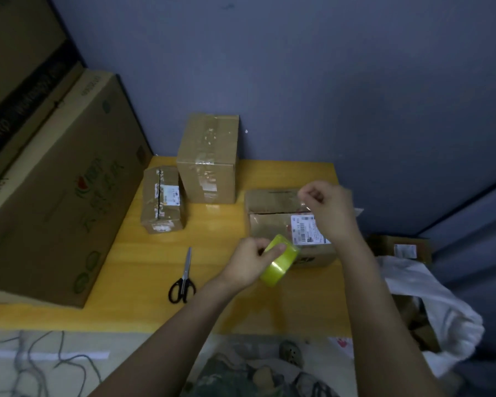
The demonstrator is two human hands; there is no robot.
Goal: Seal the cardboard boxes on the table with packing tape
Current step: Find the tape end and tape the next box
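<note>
I see left hand gripping the tape roll | right hand pinching the tape end over the box | box on worktop, right side | scissors left of roll

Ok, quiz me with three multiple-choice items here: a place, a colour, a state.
1. Where are the scissors? A) on a shelf B) on the table, left of the left hand C) in a drawer
2. What colour is the tape roll? A) red B) black C) yellow-green
3. What is the right hand doing? A) pinching the tape strip B) lying flat C) gripping the scissors
Answers: 1 B, they lie on the yellow tabletop; 2 C, the roll the left hand holds is yellow-green; 3 A, it pinches clear tape above the labelled box.
</note>
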